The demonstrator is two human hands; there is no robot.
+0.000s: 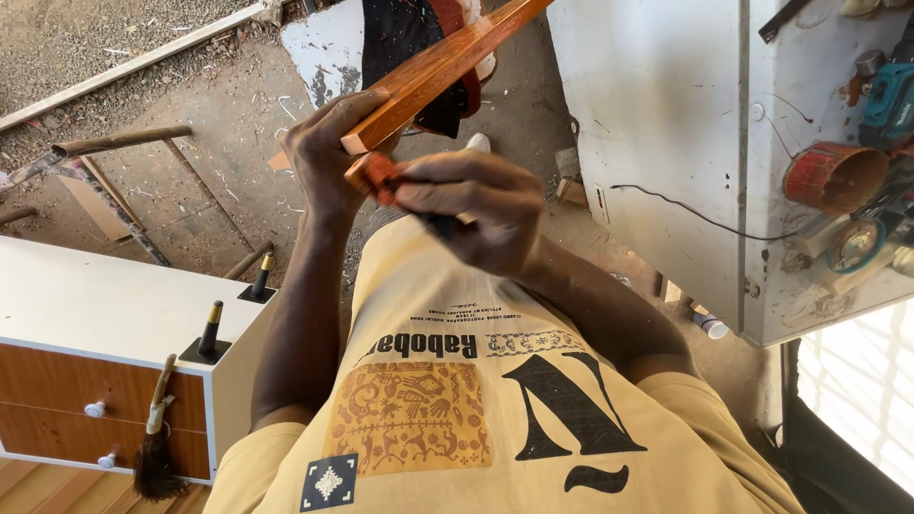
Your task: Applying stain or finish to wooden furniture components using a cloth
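My left hand (324, 152) grips the near end of a long reddish-brown wooden strip (447, 67), which slants up and away to the right. My right hand (476, 205) is closed around a small orange-stained pad (373, 176). The pad is pressed against the cut end of the strip, just below my left hand's fingers. Both hands are held in front of my chest, above my yellow printed shirt (476, 409).
A white cabinet (95, 314) with brown drawer fronts and black legs lies at the left, with a dark brush (152, 447) leaning on it. A white worktop (657, 124) at the right carries a red tin (833, 176) and a teal power tool (890, 95). Wood shavings cover the dirt floor (219, 114).
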